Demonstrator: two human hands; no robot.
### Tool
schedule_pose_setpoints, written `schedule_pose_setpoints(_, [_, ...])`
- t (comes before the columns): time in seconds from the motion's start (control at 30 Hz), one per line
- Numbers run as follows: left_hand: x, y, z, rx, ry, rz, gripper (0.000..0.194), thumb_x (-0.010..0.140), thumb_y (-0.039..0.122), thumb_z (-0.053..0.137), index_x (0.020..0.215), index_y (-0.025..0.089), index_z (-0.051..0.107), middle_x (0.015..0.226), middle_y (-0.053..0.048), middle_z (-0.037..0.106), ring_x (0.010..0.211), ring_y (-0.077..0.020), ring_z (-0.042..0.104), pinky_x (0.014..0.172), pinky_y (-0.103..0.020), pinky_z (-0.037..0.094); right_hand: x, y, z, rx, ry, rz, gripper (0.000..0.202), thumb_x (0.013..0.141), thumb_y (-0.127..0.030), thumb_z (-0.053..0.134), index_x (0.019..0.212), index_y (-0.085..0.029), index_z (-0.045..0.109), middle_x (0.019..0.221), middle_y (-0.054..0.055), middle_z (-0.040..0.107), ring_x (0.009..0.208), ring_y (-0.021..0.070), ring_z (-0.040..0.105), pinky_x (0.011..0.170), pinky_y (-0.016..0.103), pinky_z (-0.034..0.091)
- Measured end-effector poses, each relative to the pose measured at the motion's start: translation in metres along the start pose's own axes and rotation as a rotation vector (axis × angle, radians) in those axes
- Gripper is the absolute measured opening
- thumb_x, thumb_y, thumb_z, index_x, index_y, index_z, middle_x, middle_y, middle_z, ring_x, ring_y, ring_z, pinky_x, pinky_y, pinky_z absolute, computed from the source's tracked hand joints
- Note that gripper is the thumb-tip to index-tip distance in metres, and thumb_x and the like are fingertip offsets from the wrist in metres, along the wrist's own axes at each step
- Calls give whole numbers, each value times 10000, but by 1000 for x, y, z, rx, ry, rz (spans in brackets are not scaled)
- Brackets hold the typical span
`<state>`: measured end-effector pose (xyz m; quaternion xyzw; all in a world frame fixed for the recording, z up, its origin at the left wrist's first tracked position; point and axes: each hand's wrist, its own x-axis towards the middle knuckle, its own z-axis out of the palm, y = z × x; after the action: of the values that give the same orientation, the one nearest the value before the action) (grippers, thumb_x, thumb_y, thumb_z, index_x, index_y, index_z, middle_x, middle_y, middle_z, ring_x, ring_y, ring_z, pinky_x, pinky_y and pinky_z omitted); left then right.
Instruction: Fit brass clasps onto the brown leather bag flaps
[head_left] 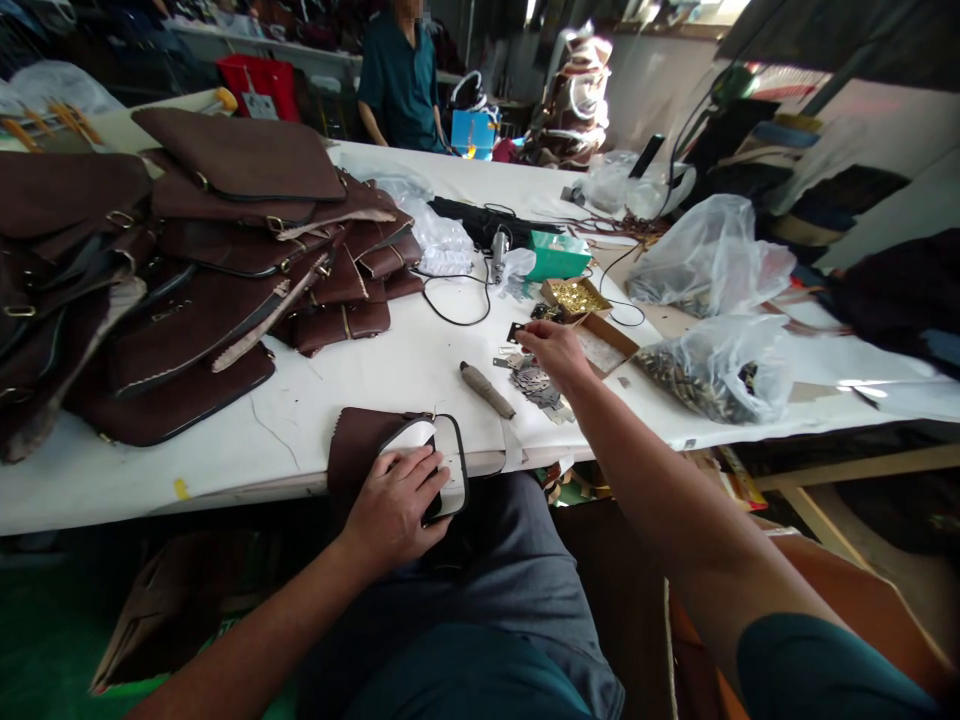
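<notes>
My left hand (pixel 405 500) grips a brown leather bag piece (pixel 352 445) with dark piping and a pale lining, held at the table's front edge; its thumb is under it and the fingers lie over the lining. Out over the table, my right hand (pixel 553 348) pinches a small dark plate (pixel 515 332) with holes in it between thumb and fingertips. Beneath that hand lies a pile of flat grey metal plates (pixel 536 385). A worn, wrapped tool handle (pixel 486 390) rests on the tabletop between both hands.
Stacked brown leather bags (pixel 225 230) cover the table's left. Beyond my right hand are a box of brass-coloured fittings (pixel 576 297), an open shallow box (pixel 604 340) and a green box (pixel 559 255). Plastic bags (pixel 720 365) lie at right. A person (pixel 401 80) stands across the table.
</notes>
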<state>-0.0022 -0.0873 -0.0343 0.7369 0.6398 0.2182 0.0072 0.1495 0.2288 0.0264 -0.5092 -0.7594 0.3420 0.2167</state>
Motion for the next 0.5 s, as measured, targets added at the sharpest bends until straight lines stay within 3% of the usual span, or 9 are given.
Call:
schedule_pose_setpoints(0.1, [1,0,-1,-1,1,0,402,938,366,705,1302,203,752,1452,-131,718,1387,-357,617,1124,-560,417,-81,-2,21,427,-254,-71,263,906,-422,762,950,-163,757,741,25,714,615,135,610,595,257,470])
schedule_pose_setpoints(0.17, [2,1,-1,11,2,1,407,944,363,695,1309,192,749,1445,-144,719,1384,-362,618,1123,-564,422,-129,0,43,574,-383,-11,289,843,-418,809,1014,-192,753,721,-7,694,573,142,599,563,269,458])
schedule_pose_setpoints(0.23, [2,2,-2,26,2,5,436,945,374,692,1326,164,730,1439,-164,718,1382,-364,618,1125,-563,420,-160,6,64,606,-428,31,317,825,-397,813,1073,-212,744,741,-24,698,568,140,594,569,274,459])
schedule_pose_setpoints(0.33, [2,3,-3,40,-8,-3,478,927,371,711,1344,138,692,1420,-179,723,1381,-360,614,1128,-554,418,-175,13,82,549,-420,42,285,826,-366,799,1070,-224,764,748,-31,708,593,140,591,600,277,449])
schedule_pose_setpoints(0.5, [2,4,-4,50,-18,5,463,907,343,726,1333,166,683,1405,-172,727,1390,-362,601,1110,-547,431,-169,15,84,372,-369,-35,230,842,-340,770,1047,-243,806,733,-36,681,640,146,572,634,282,418])
